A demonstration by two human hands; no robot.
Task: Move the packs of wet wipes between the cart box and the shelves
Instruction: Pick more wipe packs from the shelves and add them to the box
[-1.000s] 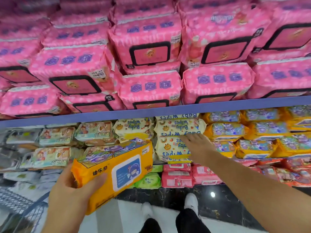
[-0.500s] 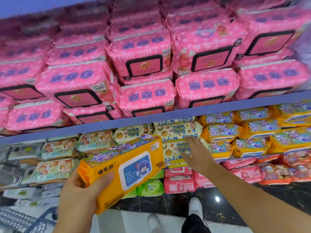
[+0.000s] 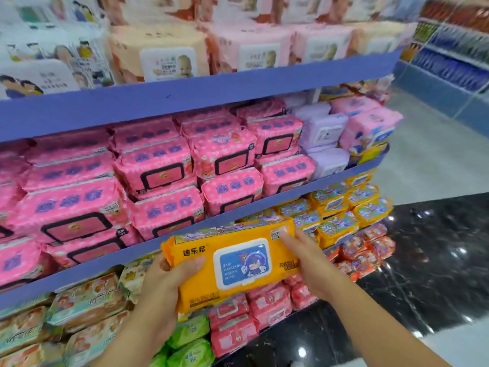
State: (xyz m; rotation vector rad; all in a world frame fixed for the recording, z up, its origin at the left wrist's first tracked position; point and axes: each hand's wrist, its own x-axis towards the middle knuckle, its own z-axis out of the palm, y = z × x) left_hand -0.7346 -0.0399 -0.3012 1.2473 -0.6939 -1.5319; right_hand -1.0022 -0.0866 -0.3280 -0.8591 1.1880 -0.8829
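Since a second ago the right grip [image 3: 309, 263] has left the baby-wipe packs on the shelf and come across to the orange pack [image 3: 232, 263], which has turned level with its blue-and-white lid facing the camera. Both hands now hold it. The left grip [image 3: 164, 282] clasps the left end, thumb pressed on the front and fingers curled behind. The right grip pinches the right end, one digit lying on the front by the barcode label and the rest hidden behind the pack. The pack is held in the air just below the blue shelf edge [image 3: 105, 260], in front of the row of yellow packs [image 3: 336, 205] and above the red packs [image 3: 267, 305]. Pink packs [image 3: 158, 173] fill the shelf above, and green packs [image 3: 190, 332] lie lower left of the red ones
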